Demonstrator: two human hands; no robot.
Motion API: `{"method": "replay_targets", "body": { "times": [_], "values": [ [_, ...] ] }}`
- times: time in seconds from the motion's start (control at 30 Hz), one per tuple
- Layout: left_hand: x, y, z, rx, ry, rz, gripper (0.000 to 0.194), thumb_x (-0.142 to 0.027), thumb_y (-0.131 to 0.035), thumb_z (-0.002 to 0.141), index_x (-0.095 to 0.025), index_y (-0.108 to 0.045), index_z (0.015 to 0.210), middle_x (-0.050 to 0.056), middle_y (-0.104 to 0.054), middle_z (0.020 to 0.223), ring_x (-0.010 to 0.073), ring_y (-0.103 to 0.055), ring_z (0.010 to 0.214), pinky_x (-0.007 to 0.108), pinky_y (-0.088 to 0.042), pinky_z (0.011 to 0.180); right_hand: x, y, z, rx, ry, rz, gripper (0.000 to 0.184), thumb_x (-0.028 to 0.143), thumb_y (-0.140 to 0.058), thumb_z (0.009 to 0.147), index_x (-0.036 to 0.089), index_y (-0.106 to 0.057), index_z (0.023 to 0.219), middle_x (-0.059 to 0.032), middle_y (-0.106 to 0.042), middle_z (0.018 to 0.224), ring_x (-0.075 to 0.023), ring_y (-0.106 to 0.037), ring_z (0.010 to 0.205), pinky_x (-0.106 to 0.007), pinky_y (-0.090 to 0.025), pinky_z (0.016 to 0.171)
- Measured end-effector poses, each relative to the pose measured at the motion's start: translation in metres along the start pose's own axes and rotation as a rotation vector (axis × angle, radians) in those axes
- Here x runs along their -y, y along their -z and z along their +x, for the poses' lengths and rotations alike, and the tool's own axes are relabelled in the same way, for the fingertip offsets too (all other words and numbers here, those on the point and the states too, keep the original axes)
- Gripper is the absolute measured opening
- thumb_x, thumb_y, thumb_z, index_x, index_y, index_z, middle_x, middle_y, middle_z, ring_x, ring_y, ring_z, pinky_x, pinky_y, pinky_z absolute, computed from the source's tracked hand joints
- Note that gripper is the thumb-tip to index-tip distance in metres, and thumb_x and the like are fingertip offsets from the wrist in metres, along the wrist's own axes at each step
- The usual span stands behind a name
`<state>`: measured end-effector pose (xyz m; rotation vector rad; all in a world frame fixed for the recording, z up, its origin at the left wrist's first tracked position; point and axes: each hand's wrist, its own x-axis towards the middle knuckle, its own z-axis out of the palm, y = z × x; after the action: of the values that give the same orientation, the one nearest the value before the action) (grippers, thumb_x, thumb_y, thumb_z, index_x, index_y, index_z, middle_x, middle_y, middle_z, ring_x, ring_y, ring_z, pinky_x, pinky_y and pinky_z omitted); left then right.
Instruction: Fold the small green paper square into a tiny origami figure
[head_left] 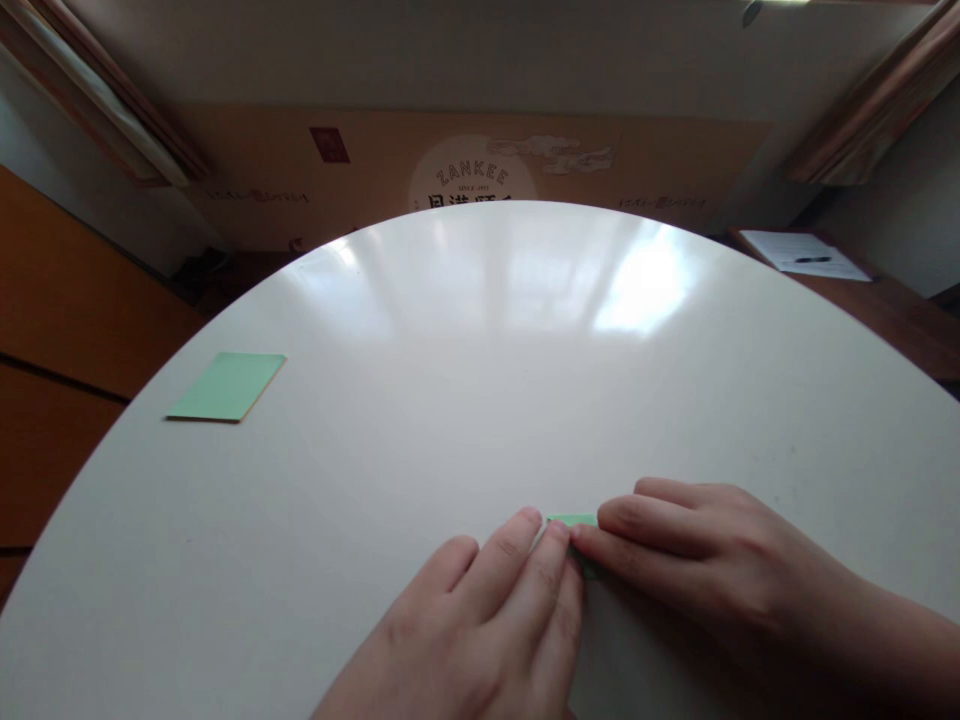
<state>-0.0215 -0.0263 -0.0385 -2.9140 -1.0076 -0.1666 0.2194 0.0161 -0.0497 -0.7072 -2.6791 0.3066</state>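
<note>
Green paper (577, 519) | left hand (480, 630), right hand (720, 555): fingertips on it, openness unclear | pad (229, 387) near left rim | glossy table (420, 430), curtains (885, 100) beyond

The light green paper (576, 519) under your fingertips lies flat on the white tabletop before you, toward the near edge of your view. You can see only a narrow strip of its far side and a small patch lower down; your hands cover the rest.

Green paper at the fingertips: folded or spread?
Cannot tell: left hand and right hand partly hide the green paper; only small bits show, no clear fold or full outline.
</note>
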Motion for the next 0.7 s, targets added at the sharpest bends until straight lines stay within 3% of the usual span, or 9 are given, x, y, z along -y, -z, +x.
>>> {"method": "replay_targets", "body": {
  "times": [0.33,0.53,0.7],
  "values": [
    [0.013,0.024,0.019,0.157,0.085,-0.207,0.031,-0.039,-0.067,0.087,-0.022,-0.065,0.113,0.004,-0.065,0.111,0.0220,-0.056,0.106,0.034,-0.047,0.096,0.001,0.002,0.000,0.018,-0.053,0.030,0.024,0.012,-0.040,0.100,0.016,-0.063,0.095,-0.0062,-0.061,0.082,-0.0169,-0.051,0.063,-0.030,-0.035,0.053],
    [0.011,0.018,0.012,0.098,0.094,-0.138,0.031,-0.034,-0.063,0.090,-0.021,-0.063,0.118,0.007,-0.064,0.116,0.0245,-0.057,0.104,0.037,-0.049,0.092,0.003,0.005,0.006,0.039,-0.102,0.067,0.023,0.010,-0.045,0.096,0.017,-0.064,0.108,-0.0059,-0.063,0.083,-0.0171,-0.057,0.068,-0.027,-0.041,0.059],
    [0.003,0.008,0.002,0.036,0.038,-0.020,0.033,-0.026,-0.053,0.094,-0.018,-0.062,0.125,0.011,-0.065,0.122,0.0271,-0.057,0.109,0.038,-0.048,0.087,0.005,0.008,0.014,0.047,-0.151,0.109,0.018,0.015,-0.051,0.095,0.019,-0.067,0.101,-0.0046,-0.064,0.081,-0.0150,-0.060,0.067,-0.024,-0.045,0.062]
  ]
}}
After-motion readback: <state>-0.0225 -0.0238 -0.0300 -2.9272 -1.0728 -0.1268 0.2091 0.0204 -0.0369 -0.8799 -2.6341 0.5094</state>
